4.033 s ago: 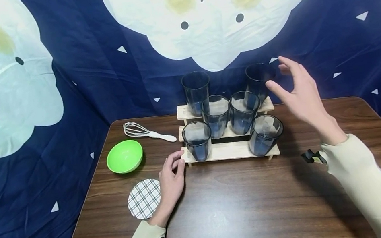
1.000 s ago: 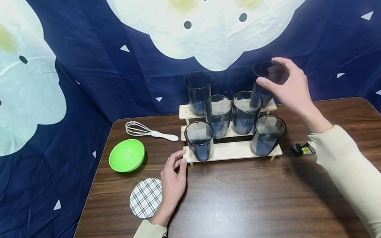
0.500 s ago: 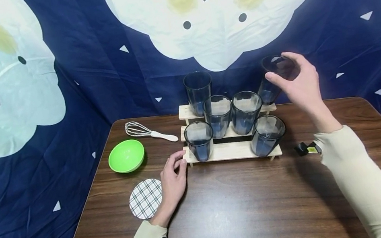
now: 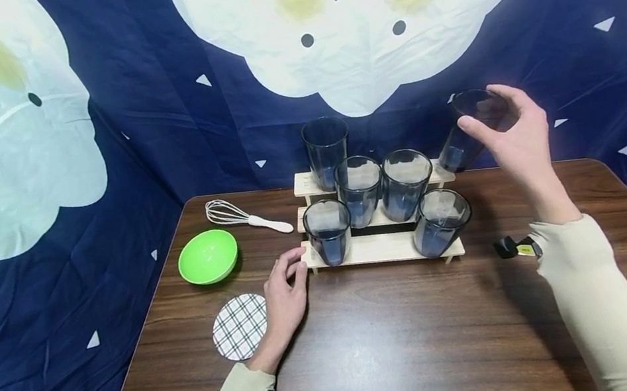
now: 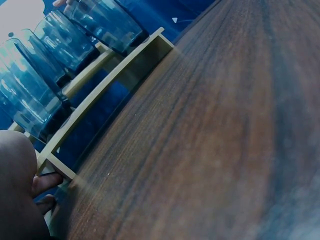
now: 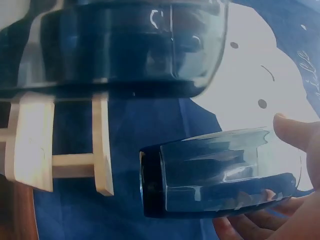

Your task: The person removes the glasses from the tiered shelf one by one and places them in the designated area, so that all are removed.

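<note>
Right hand [image 4: 522,136] gripping a dark glass [image 6: 220,175] just off the rack [image 4: 381,248]'s top right end.
Left hand [image 4: 285,296], loose-fingered, is touching the rack's left end; five other glasses [image 4: 360,195] are standing there; white script [image 6: 305,65], barely legible, is marking the cloth [image 4: 157,110].

The right hand's grip [image 6: 300,220] holds a blue-tinted glass [image 6: 220,175], thumb near the rim on one side, fingers along the other. Left of the held glass, past its thick dark base, are the pale slats of a wooden rack [image 6: 32,142], with dark blue backdrop [image 6: 125,200] showing between. Above the held glass, a second glass [image 6: 115,60] looms large, cut off by the frame. Brown worktop [image 6: 22,210] shows far left of the held glass; behind it, a white cloud [image 6: 220,95] with dot eyes.
</note>
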Action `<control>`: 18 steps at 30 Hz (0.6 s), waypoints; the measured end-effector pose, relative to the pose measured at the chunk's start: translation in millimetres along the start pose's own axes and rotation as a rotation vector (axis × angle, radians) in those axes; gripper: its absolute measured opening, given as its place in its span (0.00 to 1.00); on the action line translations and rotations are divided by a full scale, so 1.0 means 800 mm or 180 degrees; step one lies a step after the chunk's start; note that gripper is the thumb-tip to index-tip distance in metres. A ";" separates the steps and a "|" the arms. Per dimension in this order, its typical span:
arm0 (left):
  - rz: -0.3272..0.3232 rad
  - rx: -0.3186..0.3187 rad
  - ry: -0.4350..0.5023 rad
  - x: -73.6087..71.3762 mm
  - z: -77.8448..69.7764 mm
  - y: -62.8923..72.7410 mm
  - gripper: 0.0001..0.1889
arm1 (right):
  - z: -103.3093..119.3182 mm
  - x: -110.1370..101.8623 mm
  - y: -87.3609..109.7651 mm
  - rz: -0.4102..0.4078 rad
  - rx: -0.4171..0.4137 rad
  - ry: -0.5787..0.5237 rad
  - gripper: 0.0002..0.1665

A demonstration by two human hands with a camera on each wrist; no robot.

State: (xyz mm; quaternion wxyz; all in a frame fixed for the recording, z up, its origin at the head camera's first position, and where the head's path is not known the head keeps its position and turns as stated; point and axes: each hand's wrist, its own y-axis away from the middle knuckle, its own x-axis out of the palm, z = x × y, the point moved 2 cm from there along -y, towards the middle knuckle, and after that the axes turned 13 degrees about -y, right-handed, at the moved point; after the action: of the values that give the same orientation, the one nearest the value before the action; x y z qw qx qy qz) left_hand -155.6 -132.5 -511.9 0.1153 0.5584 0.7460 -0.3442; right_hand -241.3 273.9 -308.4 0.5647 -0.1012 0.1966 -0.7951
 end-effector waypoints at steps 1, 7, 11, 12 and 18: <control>0.0015 -0.0006 -0.0014 0.001 0.001 0.000 0.12 | 0.000 -0.003 0.000 -0.0028 -0.0013 -0.0034 0.39; 0.0049 -0.0018 -0.0042 0.002 0.004 -0.001 0.13 | 0.003 -0.017 0.005 -0.0210 -0.0072 -0.0071 0.38; 0.0139 -0.0104 0.0006 0.006 0.012 -0.002 0.13 | 0.000 -0.023 0.009 -0.0277 -0.0065 -0.0011 0.38; 0.0147 -0.0116 -0.0033 0.007 0.014 -0.002 0.13 | -0.001 -0.024 0.010 -0.0286 -0.0060 -0.0009 0.38; 0.0062 -0.0002 -0.0075 0.004 0.007 0.000 0.13 | -0.009 -0.032 0.011 -0.0314 -0.0041 -0.0066 0.38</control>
State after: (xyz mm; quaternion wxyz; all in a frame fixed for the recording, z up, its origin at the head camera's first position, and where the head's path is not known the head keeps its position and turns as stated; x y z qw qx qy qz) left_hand -158.1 -133.8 -517.7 0.1276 0.5614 0.7392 -0.3494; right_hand -227.7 296.7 -316.9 0.5262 -0.1227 0.1906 -0.8196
